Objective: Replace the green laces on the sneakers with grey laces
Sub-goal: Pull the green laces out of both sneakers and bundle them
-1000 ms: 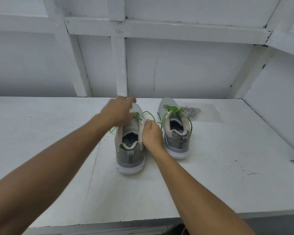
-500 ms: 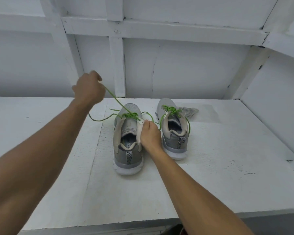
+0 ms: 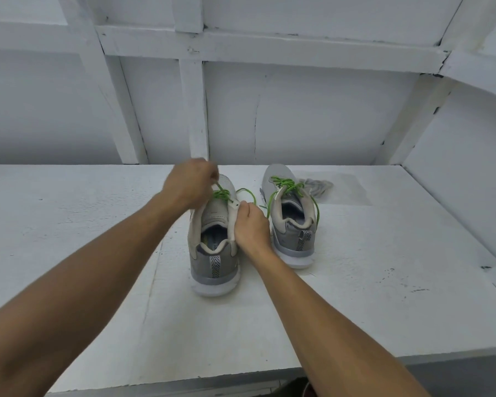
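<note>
Two grey sneakers stand side by side on the white table (image 3: 355, 282), heels toward me. The left sneaker (image 3: 214, 250) has its green lace (image 3: 222, 194) partly loosened. My left hand (image 3: 191, 183) hovers over its front and pinches a strand of that lace. My right hand (image 3: 251, 226) grips the shoe's right collar edge near the top eyelets. The right sneaker (image 3: 291, 224) keeps its green lace (image 3: 287, 184) threaded, with loose ends hanging down its sides. A bundle of grey laces (image 3: 317, 186) lies on the table just behind the right sneaker.
A white wall with wooden framing beams (image 3: 195, 110) rises directly behind the table. A side wall (image 3: 455, 181) closes in on the right. The table's front edge (image 3: 241, 376) runs close below my forearms.
My left hand, raised up and left half a second ago with a taut strand of green lace, has come back down onto the left sneaker's lacing. My right hand stayed on the shoe.
</note>
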Demonstrator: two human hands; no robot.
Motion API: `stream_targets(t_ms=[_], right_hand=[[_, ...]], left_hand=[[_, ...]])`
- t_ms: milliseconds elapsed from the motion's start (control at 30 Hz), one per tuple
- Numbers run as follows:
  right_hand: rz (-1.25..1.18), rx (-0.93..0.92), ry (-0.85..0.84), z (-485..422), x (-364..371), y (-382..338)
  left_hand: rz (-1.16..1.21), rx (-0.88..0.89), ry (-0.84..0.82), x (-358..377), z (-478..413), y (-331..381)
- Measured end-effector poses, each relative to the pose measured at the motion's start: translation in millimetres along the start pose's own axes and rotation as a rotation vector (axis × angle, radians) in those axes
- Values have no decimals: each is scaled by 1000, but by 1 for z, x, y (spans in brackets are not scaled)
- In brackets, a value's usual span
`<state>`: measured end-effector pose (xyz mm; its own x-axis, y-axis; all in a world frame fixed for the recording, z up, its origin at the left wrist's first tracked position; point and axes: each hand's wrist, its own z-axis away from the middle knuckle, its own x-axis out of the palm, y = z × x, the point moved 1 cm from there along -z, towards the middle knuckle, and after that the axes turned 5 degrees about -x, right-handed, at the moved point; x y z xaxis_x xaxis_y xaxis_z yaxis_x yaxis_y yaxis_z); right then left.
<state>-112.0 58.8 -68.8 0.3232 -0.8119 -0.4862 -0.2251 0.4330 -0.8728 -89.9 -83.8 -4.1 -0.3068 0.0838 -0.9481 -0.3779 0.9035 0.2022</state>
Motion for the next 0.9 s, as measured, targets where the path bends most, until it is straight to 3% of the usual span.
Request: stream_targets(t_ms=[133, 433, 600, 767, 833, 900], right_hand=[[1, 14, 6, 0, -1, 1], [8, 8, 14, 1, -1, 0], [-5, 24, 14, 1, -2, 1], [12, 32, 11, 0, -2, -1], [12, 29, 9, 0, -2, 0], [12, 27, 6, 0, -2, -1]], left_hand=[[145, -213, 241, -30, -11, -32], [132, -195, 191, -23, 6, -45], [22, -243, 55, -7, 21, -52], [-213, -224, -445, 10, 33, -60], [-182, -173, -462, 8, 33, -59], [2, -210, -361, -1, 31, -54]])
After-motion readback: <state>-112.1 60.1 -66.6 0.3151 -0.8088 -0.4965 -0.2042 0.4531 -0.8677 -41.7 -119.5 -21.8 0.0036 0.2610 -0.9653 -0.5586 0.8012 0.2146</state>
